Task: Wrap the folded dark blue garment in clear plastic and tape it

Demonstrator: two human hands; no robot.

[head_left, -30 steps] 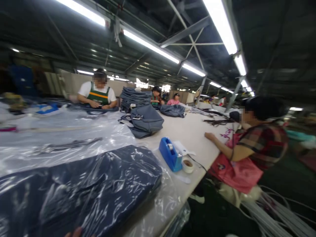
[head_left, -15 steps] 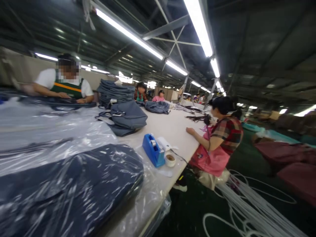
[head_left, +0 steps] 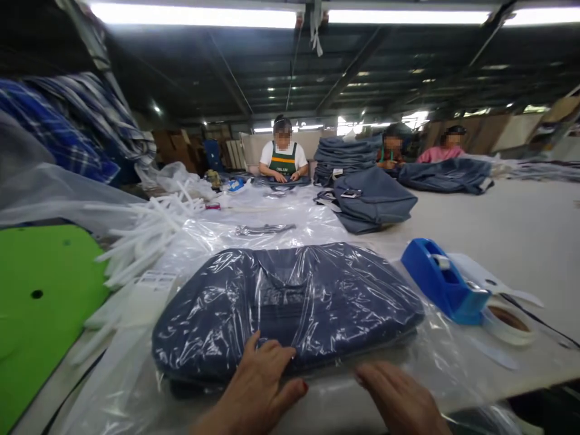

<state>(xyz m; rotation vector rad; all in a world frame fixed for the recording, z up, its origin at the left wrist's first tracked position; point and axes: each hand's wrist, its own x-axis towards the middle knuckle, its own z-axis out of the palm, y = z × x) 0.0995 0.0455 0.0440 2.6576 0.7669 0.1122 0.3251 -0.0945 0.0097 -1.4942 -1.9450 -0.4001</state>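
Observation:
A folded dark blue garment (head_left: 290, 302) lies in front of me inside a clear plastic bag (head_left: 435, 356) on the white table (head_left: 512, 223). My left hand (head_left: 260, 386) rests flat on the near edge of the bagged garment, fingers spread. My right hand (head_left: 399, 396) lies flat on the plastic just beside it, fingers stretched out. Neither hand grips anything.
A blue tape dispenser (head_left: 441, 281) and a tape roll (head_left: 507, 320) stand to the right. A green board (head_left: 40, 290) and white plastic sticks (head_left: 145, 235) lie at the left. Folded grey-blue garments (head_left: 374, 202) are stacked further back, where three people work.
The view has swung from the right back to the table in front. Both my hands, out of sight before, now lie on the bagged garment's near edge.

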